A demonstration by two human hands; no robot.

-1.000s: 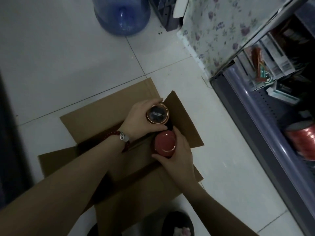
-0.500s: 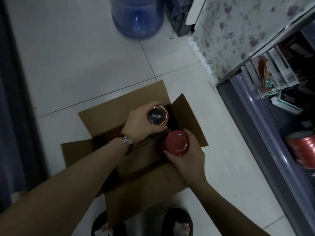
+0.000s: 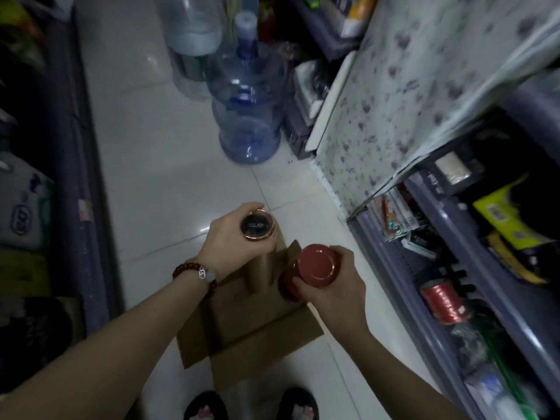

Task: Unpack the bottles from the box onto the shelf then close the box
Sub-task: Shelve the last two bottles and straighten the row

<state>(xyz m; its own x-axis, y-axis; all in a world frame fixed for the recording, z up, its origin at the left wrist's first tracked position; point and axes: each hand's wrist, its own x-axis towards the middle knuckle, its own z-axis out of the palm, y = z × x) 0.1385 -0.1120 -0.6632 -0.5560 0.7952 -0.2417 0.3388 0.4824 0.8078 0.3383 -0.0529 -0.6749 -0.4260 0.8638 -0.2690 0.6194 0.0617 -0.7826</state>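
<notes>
An open cardboard box (image 3: 257, 334) lies on the white tiled floor in front of my feet. My left hand (image 3: 230, 241) grips a tall gold bottle (image 3: 262, 265) by its dark copper-rimmed cap, upright and raised above the box. My right hand (image 3: 336, 283) grips a red bottle (image 3: 315, 265) near its red cap, held up over the box's right flap. The shelf (image 3: 424, 268) runs along the right side, its grey edge close to my right hand.
A large blue water jug (image 3: 247, 110) stands on the floor ahead, a clear container (image 3: 191, 40) behind it. The shelf holds a red spool (image 3: 444, 301), packets and a yellow pack (image 3: 509, 213). A floral-covered surface (image 3: 409, 86) overhangs it. Dark shelving with bags lines the left.
Both hands have lifted their bottles up out of the box. The view has tilted forward, showing more of the aisle and the shelf.
</notes>
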